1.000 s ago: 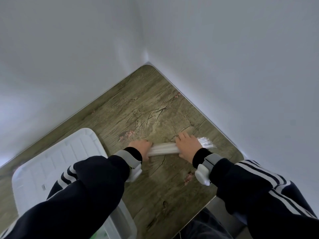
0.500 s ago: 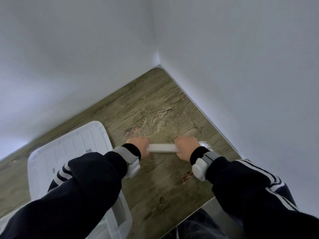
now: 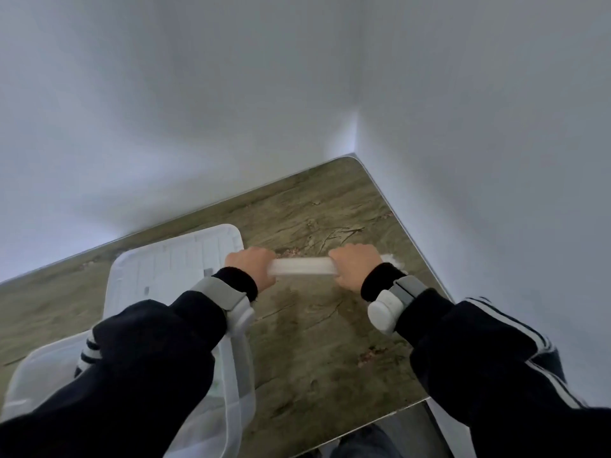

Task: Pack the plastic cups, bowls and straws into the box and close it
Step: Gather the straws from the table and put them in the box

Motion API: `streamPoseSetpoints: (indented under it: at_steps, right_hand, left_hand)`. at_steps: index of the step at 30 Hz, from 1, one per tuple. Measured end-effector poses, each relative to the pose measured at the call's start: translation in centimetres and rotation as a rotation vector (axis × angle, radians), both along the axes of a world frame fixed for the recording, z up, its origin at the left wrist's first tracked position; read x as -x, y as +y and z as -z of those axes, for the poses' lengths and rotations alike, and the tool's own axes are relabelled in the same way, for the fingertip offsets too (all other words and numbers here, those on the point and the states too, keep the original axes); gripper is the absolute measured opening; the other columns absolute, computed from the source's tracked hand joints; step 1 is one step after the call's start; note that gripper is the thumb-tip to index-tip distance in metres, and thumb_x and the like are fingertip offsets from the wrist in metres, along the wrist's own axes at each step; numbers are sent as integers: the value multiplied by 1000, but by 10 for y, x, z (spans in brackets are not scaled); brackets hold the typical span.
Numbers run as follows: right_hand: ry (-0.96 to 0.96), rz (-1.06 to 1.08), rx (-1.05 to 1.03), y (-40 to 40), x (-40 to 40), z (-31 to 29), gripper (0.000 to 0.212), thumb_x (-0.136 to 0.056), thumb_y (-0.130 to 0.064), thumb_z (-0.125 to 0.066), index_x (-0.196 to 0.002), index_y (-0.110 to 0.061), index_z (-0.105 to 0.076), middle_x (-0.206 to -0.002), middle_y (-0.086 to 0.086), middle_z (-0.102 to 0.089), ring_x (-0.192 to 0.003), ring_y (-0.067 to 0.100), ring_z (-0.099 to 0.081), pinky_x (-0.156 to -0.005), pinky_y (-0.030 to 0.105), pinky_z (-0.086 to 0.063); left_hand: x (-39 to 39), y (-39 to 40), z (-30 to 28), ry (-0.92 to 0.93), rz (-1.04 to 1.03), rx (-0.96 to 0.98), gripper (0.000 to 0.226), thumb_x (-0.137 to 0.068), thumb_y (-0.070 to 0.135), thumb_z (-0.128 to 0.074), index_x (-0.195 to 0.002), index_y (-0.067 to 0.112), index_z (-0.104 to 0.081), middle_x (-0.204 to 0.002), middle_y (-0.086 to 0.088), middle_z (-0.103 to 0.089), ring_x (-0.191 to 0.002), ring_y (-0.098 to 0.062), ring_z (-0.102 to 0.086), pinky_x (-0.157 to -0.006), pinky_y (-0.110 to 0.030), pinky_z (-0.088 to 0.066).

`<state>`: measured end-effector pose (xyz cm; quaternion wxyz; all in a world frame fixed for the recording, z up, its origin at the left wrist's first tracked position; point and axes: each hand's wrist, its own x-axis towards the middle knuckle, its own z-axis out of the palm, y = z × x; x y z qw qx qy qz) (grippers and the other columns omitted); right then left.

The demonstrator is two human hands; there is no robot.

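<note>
A bundle of clear plastic straws point(image 3: 301, 266) in a wrapper hangs level above the wooden table point(image 3: 324, 342). My left hand point(image 3: 252, 266) is shut around its left end and my right hand point(image 3: 355, 266) around its right end, where the wrapper's crinkled tip point(image 3: 391, 259) sticks out. The translucent plastic box point(image 3: 231, 385) stands at the lower left, mostly hidden under my left sleeve. Its white ribbed lid point(image 3: 178, 262) lies flat on the table just behind it, left of my left hand. No cups or bowls are in sight.
White walls meet at the table's far right corner point(image 3: 352, 158). The table's near edge point(image 3: 396, 411) runs along the bottom right, with my legs below it. Both wrists carry grey-and-white bands.
The straw bundle has come up off the table in both hands and shifted left toward the lid and box. The view has swung left, showing more of the lid.
</note>
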<state>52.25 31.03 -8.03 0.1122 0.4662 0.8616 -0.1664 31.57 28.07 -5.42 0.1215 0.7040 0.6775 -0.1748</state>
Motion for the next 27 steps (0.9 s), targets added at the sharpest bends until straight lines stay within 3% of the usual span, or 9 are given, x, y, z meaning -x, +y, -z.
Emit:
streamPoseSetpoints:
  at_steps: [4, 7, 9, 11, 13, 15, 19, 24, 27]
  right_hand:
    - [26, -69, -147, 3, 40, -53, 23, -88, -30, -53, -105, -14, -54, -101, 9, -64, -89, 29, -62, -67, 34, -39]
    - [47, -32, -141, -3, 63, -87, 24, -86, -29, -55, -104, -15, -58, -95, 6, -64, -85, 27, -62, -70, 33, -45]
    - [44, -16, -122, -11, 74, -100, 24, -84, -28, -55, -104, -15, -58, -87, 3, -58, -79, 25, -58, -70, 33, -47]
    - [13, -63, -187, -29, 100, -110, 21, -85, -27, -54, -102, -15, -56, -83, 0, -51, -77, 25, -54, -68, 32, -42]
    - [8, -106, -256, -53, 134, -120, 18, -85, -25, -53, -100, -16, -56, -81, 0, -51, -77, 25, -56, -67, 32, -40]
    - [26, -142, -298, -83, 173, -128, 16, -84, -22, -51, -97, -15, -57, -80, 3, -56, -71, 25, -54, -64, 32, -39]
    - [69, -212, -398, -129, 224, -133, 14, -80, -19, -52, -92, -14, -55, -87, 10, -65, -76, 32, -62, -61, 31, -33]
    - [49, -217, -398, -179, 254, -121, 13, -78, -20, -51, -89, -14, -53, -89, 11, -65, -79, 34, -63, -60, 31, -32]
    - [-8, -236, -320, -196, 252, -116, 19, -78, -23, -53, -94, -15, -57, -88, 7, -64, -81, 33, -63, -60, 30, -34]
  left_hand:
    - [54, -23, -44, -301, -202, -82, 41, -76, 34, -68, -114, 23, -58, -114, -4, -50, -103, -25, -54, -80, -31, -41]
    - [105, -54, -75, -765, -355, -166, 55, -71, 28, -78, -120, 29, -53, -118, 4, -45, -110, -14, -46, -84, -16, -44]
    - [131, -71, -87, -1008, -456, -273, 47, -75, 35, -74, -116, 36, -53, -120, 7, -51, -115, -11, -47, -95, -23, -40]
    - [162, -94, -95, -1194, -548, -373, 37, -79, 41, -59, -115, 35, -52, -121, 5, -55, -119, -15, -50, -98, -30, -38]
    - [190, -114, -95, -1401, -620, -437, 33, -93, 22, -43, -126, 21, -49, -123, -5, -52, -124, -23, -46, -92, -31, -39]
    - [211, -140, -92, -1489, -651, -511, 39, -97, 5, -29, -135, 4, -40, -125, -12, -49, -122, -26, -44, -87, -28, -41]
    - [225, -180, -86, -1631, -834, -623, 43, -100, 19, -24, -129, 1, -49, -118, -15, -56, -107, -25, -52, -83, -31, -44]
    - [259, -232, -78, -1747, -936, -645, 35, -99, 23, -27, -103, 14, -60, -100, -7, -63, -95, -19, -58, -84, -34, -44]
    - [277, -252, -71, -1713, -950, -588, 31, -98, 24, -30, -101, 17, -60, -98, -2, -63, -94, -16, -58, -84, -32, -45]
